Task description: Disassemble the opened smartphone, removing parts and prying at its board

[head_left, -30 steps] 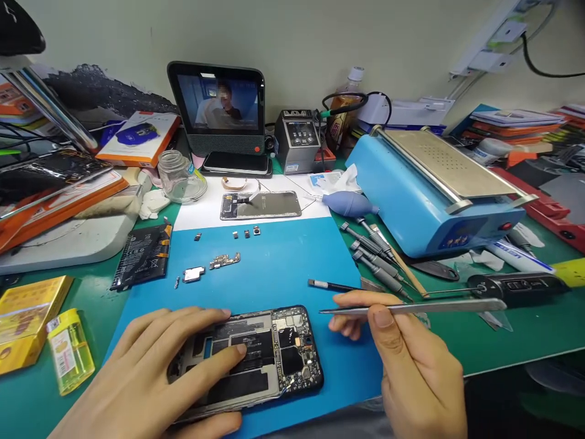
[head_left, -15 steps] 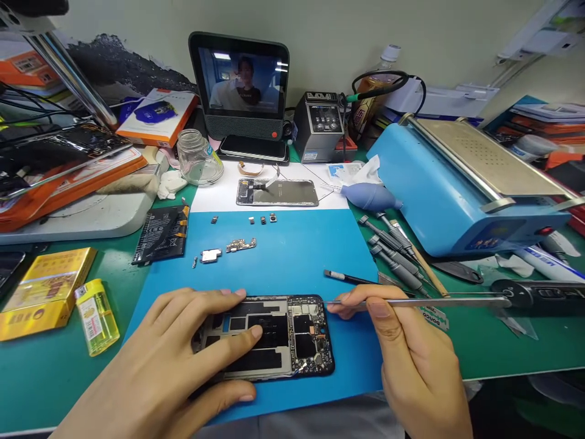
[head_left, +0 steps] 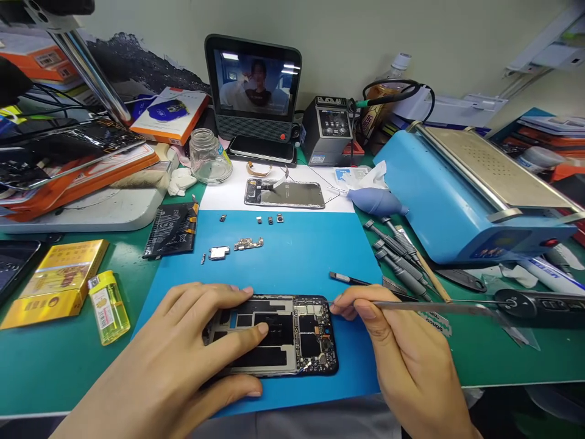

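An opened phone [head_left: 283, 356], its inner frame and circuit board exposed, lies flat on the blue mat [head_left: 301, 259]. My left hand [head_left: 196, 341] grips the phone's left part, with the thumb along the near edge, one finger pressing on the inside and others at the far edge. My right hand [head_left: 402, 347] pinches a long thin metal tool [head_left: 420, 304]; its tip meets the phone's top right corner by the board. Whether it is tweezers or a pry tool I cannot tell. The tip's exact contact is partly hidden by my fingers.
Small phone parts [head_left: 249, 244] and a battery [head_left: 172, 228] lie beyond the phone. Grey screwdrivers [head_left: 400, 265], a blower bulb [head_left: 377, 201] and a blue heating plate machine [head_left: 425, 201] are at right. A lighter [head_left: 108, 308] and yellow box [head_left: 59, 283] sit at left.
The view has shifted slightly, so the whole bench appears a little further right. Both hands keep nearly the same hold, and the tool tip stays at the phone's corner.
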The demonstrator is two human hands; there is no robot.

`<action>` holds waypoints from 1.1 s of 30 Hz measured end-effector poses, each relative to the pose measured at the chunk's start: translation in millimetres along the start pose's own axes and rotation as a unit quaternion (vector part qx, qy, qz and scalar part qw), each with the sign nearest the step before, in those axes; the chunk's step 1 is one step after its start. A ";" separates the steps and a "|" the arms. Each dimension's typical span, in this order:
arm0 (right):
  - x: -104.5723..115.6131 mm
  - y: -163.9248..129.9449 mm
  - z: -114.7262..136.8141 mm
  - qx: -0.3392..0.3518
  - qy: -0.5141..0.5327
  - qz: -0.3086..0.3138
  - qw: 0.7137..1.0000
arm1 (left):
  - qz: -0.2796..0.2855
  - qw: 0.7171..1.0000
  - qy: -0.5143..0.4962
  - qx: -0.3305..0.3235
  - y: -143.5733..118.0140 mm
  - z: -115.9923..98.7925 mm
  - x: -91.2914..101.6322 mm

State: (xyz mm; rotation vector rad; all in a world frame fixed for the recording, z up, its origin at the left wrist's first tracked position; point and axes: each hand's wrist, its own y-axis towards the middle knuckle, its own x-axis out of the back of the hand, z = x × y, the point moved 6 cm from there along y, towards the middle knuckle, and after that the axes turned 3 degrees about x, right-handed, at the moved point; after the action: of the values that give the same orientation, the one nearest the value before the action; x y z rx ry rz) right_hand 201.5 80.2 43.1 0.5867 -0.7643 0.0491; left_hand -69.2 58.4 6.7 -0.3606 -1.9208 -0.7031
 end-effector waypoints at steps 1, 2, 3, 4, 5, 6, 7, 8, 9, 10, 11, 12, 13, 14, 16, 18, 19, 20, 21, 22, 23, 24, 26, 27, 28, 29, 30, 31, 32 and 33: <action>-0.8 3.0 1.8 0.011 -0.004 0.008 1.000 | -0.002 1.000 -0.002 -0.001 1.2 -0.6 0.7; -1.8 5.8 4.0 0.025 -0.006 0.018 1.000 | -0.002 1.000 -0.004 -0.001 2.2 -0.9 1.1; -2.8 8.3 6.2 0.041 -0.007 0.028 0.999 | -0.003 1.000 -0.007 -0.002 3.1 -1.4 1.4; -3.7 10.4 7.9 0.054 -0.008 0.036 0.998 | 0.000 1.000 -0.010 -0.002 3.9 -1.6 1.4; -4.2 12.2 8.7 0.062 -0.008 0.042 0.997 | 0.002 1.000 -0.012 -0.001 4.4 -1.8 1.5; -4.3 13.4 8.4 0.064 -0.007 0.044 0.997 | 0.004 1.000 -0.014 0.001 4.8 -1.8 1.6; -3.9 14.3 6.8 0.058 -0.006 0.042 0.997 | 0.004 1.000 -0.015 0.000 5.0 -2.1 2.0; -3.3 14.8 4.2 0.046 -0.002 0.038 0.998 | 0.003 1.000 -0.014 -0.001 5.1 -2.4 2.8; -2.4 14.9 1.3 0.031 0.003 0.031 0.999 | 0.000 1.000 -0.013 -0.004 5.1 -2.9 3.7; -2.0 14.6 -1.7 0.016 0.010 0.027 0.999 | -0.002 1.000 -0.010 -0.007 5.0 -3.4 4.5; -1.8 14.2 -4.4 0.003 0.017 0.025 1.000 | -0.004 1.000 -0.008 -0.009 4.9 -3.8 5.0; -1.9 13.8 -6.6 -0.009 0.025 0.023 0.999 | -0.001 1.000 -0.007 -0.008 4.9 -3.9 5.0; -2.0 13.7 -8.2 -0.018 0.032 0.022 0.999 | 0.001 1.000 -0.006 -0.006 4.9 -3.7 4.8; -2.1 13.9 -9.5 -0.026 0.039 0.021 0.999 | 0.003 1.000 -0.006 -0.002 5.0 -3.5 4.5; -2.9 15.3 -11.6 -0.042 0.047 0.023 0.998 | 0.005 1.000 -0.007 0.003 5.2 -3.1 4.0; -3.5 17.4 -13.0 -0.053 0.053 0.028 0.997 | 0.004 1.000 -0.007 0.004 5.6 -3.2 4.0; -3.7 18.4 -13.5 -0.057 0.054 0.031 0.996 | 0.004 1.000 -0.008 0.005 5.8 -3.0 3.9; -3.9 19.1 -13.9 -0.060 0.055 0.033 0.996 | 0.006 1.000 -0.009 0.004 6.0 -3.1 3.7; -3.9 19.4 -14.0 -0.059 0.053 0.034 0.996 | 0.007 1.000 -0.010 0.003 6.3 -3.2 3.7; -3.9 19.4 -13.6 -0.054 0.049 0.032 0.997 | 0.007 1.000 -0.011 0.002 6.7 -3.4 3.9; -3.9 19.0 -12.7 -0.045 0.043 0.031 0.998 | 0.006 1.000 -0.012 0.000 7.2 -3.8 4.2; -3.8 18.3 -11.5 -0.033 0.036 0.028 0.998 | 0.007 1.000 -0.013 -0.002 7.8 -4.3 4.4; -3.3 16.5 -7.2 0.008 0.018 0.019 1.000 | 0.006 1.000 -0.016 -0.004 9.0 -5.6 5.6; -3.3 15.5 -5.0 0.030 0.010 0.018 0.999 | 0.007 1.000 -0.018 -0.003 9.5 -6.2 6.3; -3.3 14.4 -3.1 0.051 0.005 0.018 0.999 | 0.009 1.000 -0.020 -0.002 9.9 -6.8 6.8; -3.8 13.5 -1.8 0.069 0.003 0.023 0.997 | 0.010 1.000 -0.021 -0.001 10.2 -7.4 7.3; -4.3 12.6 -1.2 0.081 0.005 0.029 0.996 | 0.012 1.000 -0.021 -0.002 10.3 -8.0 7.6; -4.9 11.8 -1.4 0.086 0.009 0.035 0.996 | 0.012 1.000 -0.020 -0.001 10.3 -8.5 8.0; -5.0 11.1 -2.4 0.084 0.016 0.036 0.996 | 0.014 1.000 -0.019 0.000 10.1 -8.8 8.1; -5.0 10.4 -4.2 0.072 0.024 0.034 0.996 | 0.014 1.000 -0.018 0.002 9.8 -8.9 8.1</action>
State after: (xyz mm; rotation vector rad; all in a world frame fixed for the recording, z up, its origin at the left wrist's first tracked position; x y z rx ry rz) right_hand 197.9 91.9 42.4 0.6948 -0.7370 0.1822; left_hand -61.1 60.1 19.9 -0.3999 -1.9474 -0.6778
